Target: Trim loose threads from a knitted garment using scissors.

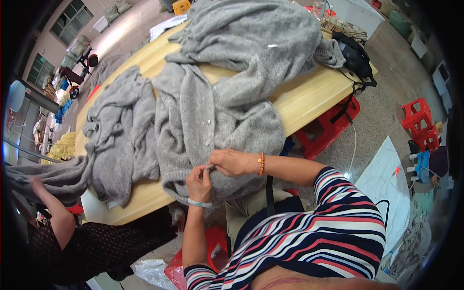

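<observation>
A grey knitted cardigan (186, 121) with small pale buttons down its front band lies on the wooden table (309, 108), its near edge at my lap. My left hand (198, 184), with a pale bangle at the wrist, is closed in a pinch at the cardigan's lower front. Against its fingertips, my right hand (229, 162) pinches too, an orange bead bracelet on its wrist. A bit of grey knit shows between the fingers; anything smaller there is hidden.
More grey knitwear heaps up at the table's far side (251, 34) and left (121, 135). A co-worker's hand (36, 186) holds grey knit at the left. A black bag (353, 55) sits at the right corner, above a red stool (328, 128).
</observation>
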Available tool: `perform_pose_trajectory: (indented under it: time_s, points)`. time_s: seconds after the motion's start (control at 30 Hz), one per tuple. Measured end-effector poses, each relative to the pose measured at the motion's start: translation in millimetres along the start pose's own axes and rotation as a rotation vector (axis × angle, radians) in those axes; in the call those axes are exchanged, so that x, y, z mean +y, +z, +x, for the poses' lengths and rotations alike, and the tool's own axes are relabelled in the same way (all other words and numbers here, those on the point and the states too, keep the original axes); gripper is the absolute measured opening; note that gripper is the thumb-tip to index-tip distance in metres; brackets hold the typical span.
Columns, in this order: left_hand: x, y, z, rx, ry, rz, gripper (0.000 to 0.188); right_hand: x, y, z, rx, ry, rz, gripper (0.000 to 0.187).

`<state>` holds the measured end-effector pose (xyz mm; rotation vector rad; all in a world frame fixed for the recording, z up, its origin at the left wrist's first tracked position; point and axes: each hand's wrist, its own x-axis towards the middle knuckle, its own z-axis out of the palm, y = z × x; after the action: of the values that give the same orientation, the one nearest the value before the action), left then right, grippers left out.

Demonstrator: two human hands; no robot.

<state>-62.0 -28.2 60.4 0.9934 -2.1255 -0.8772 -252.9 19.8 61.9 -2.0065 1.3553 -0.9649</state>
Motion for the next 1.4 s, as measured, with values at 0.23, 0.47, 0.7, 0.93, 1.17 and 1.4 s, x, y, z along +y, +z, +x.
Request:
perform_pose_trajectory:
  time_s: [0.23,0.47,0.7,0.93,1.17,1.4]
  points:
    - [-5,-1,3,0.003,0.016,0.079,0.013,5,13,4,0.027,-0.025,-0.218,0.011]
    - [-10,-5,5,-0.077,-0.111,-0.006,0.012,12,-2,7,-0.037,-0.006,0.029,0.013]
    - [-14,-34,1,-0.297,-0.204,-0.166,0.01,-9,-26,7,-0.269,0.136,0.064,0.019]
    - [-2,-67,-9,-0.184,-0.197,0.424,0.023,2,-40,-2,-0.21,0.047,0.058,0.016]
    - [54,-10,0,-0.154,0.054,-0.032,0.046,-7,-30,0,-0.123,0.079,0.173,0.016]
    - [32,0,-1,-0.188,-0.147,-0.099,0.019,-10,-38,-6,-0.14,0.311,0.337,0.013]
